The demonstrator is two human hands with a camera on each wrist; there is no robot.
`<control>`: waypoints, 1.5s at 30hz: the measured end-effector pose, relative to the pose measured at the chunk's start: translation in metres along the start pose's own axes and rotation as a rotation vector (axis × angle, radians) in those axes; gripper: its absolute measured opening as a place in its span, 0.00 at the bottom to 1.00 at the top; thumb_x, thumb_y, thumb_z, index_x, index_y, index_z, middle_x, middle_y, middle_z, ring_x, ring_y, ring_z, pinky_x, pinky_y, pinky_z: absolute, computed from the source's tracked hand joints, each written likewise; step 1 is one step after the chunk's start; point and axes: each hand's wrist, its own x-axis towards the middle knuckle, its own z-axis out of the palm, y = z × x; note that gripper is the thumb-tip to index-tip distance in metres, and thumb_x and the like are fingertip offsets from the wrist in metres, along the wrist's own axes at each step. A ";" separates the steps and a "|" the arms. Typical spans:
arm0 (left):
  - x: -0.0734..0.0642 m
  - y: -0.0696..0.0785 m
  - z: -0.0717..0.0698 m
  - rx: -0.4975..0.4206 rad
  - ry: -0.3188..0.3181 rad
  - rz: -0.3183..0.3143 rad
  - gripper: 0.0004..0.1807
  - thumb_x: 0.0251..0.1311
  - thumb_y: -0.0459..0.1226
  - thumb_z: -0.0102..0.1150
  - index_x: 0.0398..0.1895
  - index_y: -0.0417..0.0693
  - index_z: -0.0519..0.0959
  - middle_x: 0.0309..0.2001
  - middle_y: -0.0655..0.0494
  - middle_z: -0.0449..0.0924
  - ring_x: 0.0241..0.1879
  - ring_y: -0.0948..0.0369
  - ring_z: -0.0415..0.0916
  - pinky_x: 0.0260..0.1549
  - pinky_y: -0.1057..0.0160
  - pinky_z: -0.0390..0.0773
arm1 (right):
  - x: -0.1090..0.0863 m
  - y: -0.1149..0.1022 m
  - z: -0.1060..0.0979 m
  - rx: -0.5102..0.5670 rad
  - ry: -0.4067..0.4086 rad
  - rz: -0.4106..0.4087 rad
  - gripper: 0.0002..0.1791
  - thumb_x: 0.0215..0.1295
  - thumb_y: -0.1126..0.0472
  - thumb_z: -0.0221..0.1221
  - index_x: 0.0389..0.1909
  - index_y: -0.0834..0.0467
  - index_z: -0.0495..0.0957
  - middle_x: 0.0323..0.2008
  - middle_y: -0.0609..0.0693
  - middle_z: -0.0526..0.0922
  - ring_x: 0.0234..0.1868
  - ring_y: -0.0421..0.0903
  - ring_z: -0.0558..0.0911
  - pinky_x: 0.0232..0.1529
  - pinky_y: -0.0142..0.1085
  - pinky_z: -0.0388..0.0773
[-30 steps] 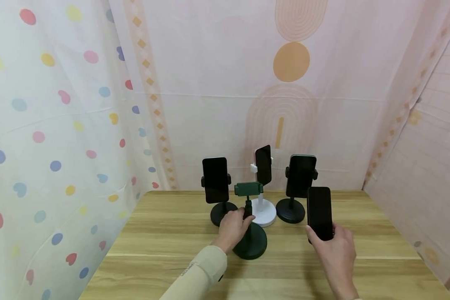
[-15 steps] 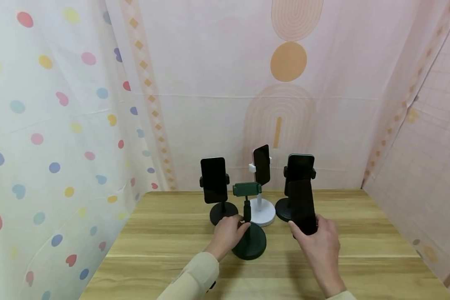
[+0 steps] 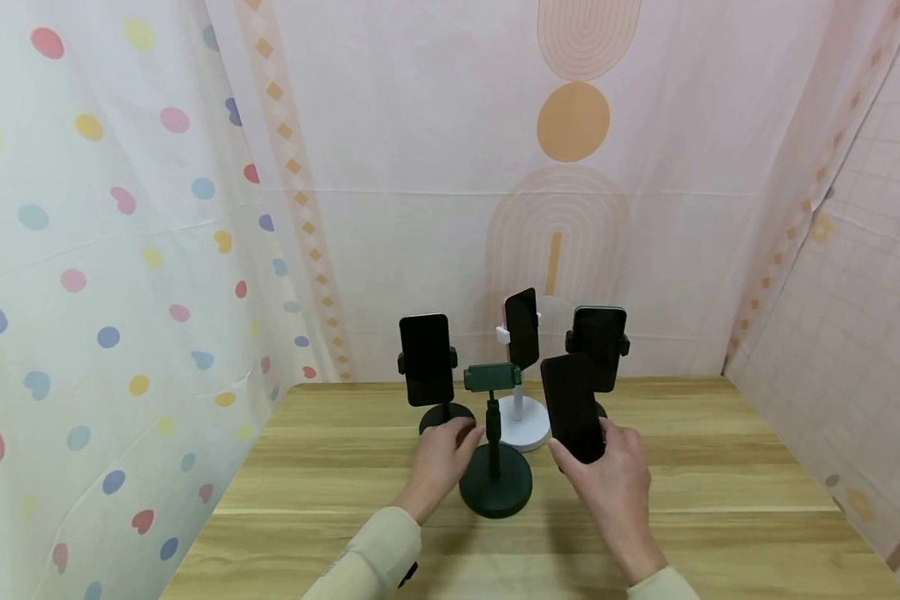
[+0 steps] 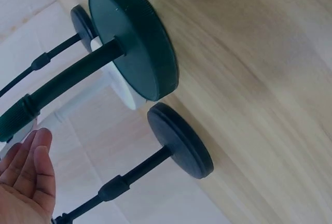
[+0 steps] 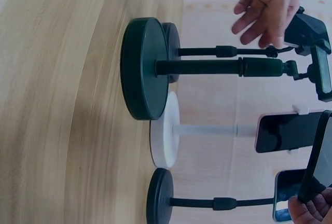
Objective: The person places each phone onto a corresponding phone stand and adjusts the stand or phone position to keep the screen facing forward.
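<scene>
My right hand [image 3: 611,483] pinches a black smartphone [image 3: 570,408] low on its sides, screen towards me, in the air right of a dark green phone stand [image 3: 497,485]. That stand has a round base, a slim post and a phone clamp [image 3: 491,377] at the top with nothing in it. My left hand [image 3: 437,462] hovers beside the post on the left, fingers loosely bent and holding nothing. In the right wrist view, a gap shows between the left hand [image 5: 267,11] and the green post [image 5: 202,67].
Behind the green stand, a white stand [image 3: 525,425] and two black stands each carry a phone: left [image 3: 427,360], middle [image 3: 523,329] and right [image 3: 607,333]. All stand on a wood-grain table [image 3: 307,467], with patterned curtains [image 3: 420,242] around it.
My right hand has carried the smartphone left, towards the green stand, and the phone now tilts. My left hand has let go of the green post and drawn slightly left.
</scene>
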 end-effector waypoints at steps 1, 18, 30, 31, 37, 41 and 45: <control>0.000 0.000 -0.002 -0.010 0.022 0.015 0.11 0.71 0.41 0.58 0.44 0.43 0.84 0.34 0.57 0.84 0.30 0.65 0.76 0.31 0.65 0.79 | 0.000 -0.001 0.001 -0.001 -0.001 -0.003 0.43 0.52 0.41 0.73 0.57 0.71 0.74 0.48 0.63 0.73 0.46 0.58 0.74 0.43 0.53 0.72; 0.022 0.007 -0.030 -0.104 0.256 0.196 0.23 0.71 0.39 0.57 0.66 0.40 0.71 0.56 0.46 0.79 0.37 0.60 0.83 0.35 0.61 0.82 | 0.002 -0.026 0.018 0.026 -0.054 -0.063 0.45 0.50 0.39 0.73 0.59 0.69 0.74 0.52 0.62 0.74 0.48 0.57 0.73 0.46 0.53 0.76; 0.038 0.018 -0.042 -0.011 0.195 0.283 0.16 0.70 0.37 0.59 0.58 0.45 0.79 0.46 0.51 0.82 0.34 0.62 0.80 0.34 0.61 0.80 | 0.004 -0.051 0.037 0.082 -0.028 -0.172 0.38 0.49 0.40 0.74 0.53 0.63 0.79 0.43 0.57 0.77 0.41 0.52 0.75 0.41 0.48 0.76; 0.038 0.018 -0.042 -0.002 0.196 0.287 0.15 0.69 0.36 0.59 0.57 0.44 0.79 0.46 0.52 0.82 0.34 0.62 0.80 0.34 0.61 0.80 | 0.004 -0.052 0.039 0.082 -0.029 -0.173 0.38 0.49 0.40 0.74 0.53 0.63 0.79 0.43 0.57 0.77 0.41 0.52 0.75 0.41 0.48 0.76; 0.044 0.018 -0.042 -0.015 0.182 0.306 0.14 0.67 0.31 0.60 0.54 0.39 0.80 0.47 0.48 0.83 0.36 0.58 0.83 0.34 0.60 0.82 | 0.005 -0.058 0.044 0.085 -0.034 -0.181 0.38 0.51 0.40 0.73 0.54 0.64 0.78 0.43 0.57 0.77 0.40 0.51 0.76 0.41 0.48 0.77; 0.047 0.018 -0.044 -0.042 0.164 0.330 0.12 0.66 0.29 0.59 0.51 0.39 0.81 0.47 0.48 0.83 0.38 0.57 0.84 0.35 0.60 0.82 | 0.005 -0.061 0.047 0.093 -0.021 -0.194 0.38 0.51 0.40 0.73 0.54 0.64 0.78 0.43 0.57 0.77 0.39 0.51 0.76 0.40 0.48 0.77; 0.048 0.018 -0.047 -0.060 0.139 0.334 0.10 0.65 0.28 0.57 0.47 0.42 0.81 0.44 0.50 0.82 0.38 0.56 0.84 0.35 0.60 0.82 | 0.005 -0.063 0.050 0.108 -0.023 -0.211 0.40 0.51 0.39 0.73 0.56 0.63 0.78 0.45 0.57 0.78 0.42 0.52 0.77 0.41 0.48 0.77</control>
